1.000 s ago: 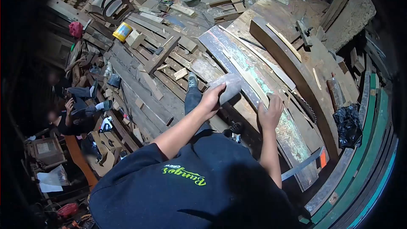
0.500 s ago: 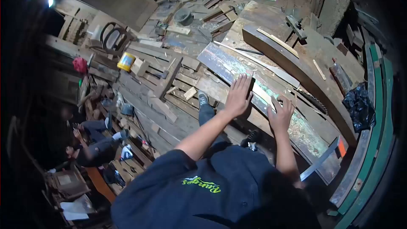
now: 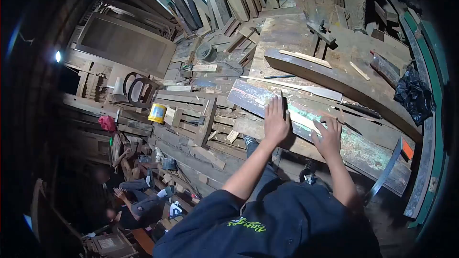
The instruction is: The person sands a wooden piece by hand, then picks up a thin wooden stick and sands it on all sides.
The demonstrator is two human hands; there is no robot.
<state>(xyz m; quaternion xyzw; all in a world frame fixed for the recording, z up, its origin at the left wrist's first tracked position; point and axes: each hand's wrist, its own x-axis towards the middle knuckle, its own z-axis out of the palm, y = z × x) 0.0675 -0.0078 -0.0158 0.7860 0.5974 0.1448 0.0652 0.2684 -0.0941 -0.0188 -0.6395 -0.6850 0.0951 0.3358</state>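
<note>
A long board (image 3: 368, 155) with worn green and white paint lies across the workbench in front of me. My left hand (image 3: 276, 125) rests flat on it, fingers stretched out together, beside a thin dark upright edge (image 3: 284, 101). Farther right along the same board, my right hand (image 3: 329, 139) has its fingers curved and apart, with the tips on the surface. Between the hands shows a pale strip of wood (image 3: 301, 120). A handsaw (image 3: 386, 174) with an orange part near its upper end leans across the board's right end.
Behind the board lie a chisel-like tool (image 3: 321, 91), a pencil-like stick (image 3: 279, 76) and a thick curved beam (image 3: 344, 81). A black plastic bag (image 3: 414, 94) sits at right. A yellow tub (image 3: 157, 112) stands left among timber. Another person (image 3: 138, 200) sits at lower left.
My view has swung, so the bench and both hands appear shifted right. Both hands stay on the board, in nearly the same places.
</note>
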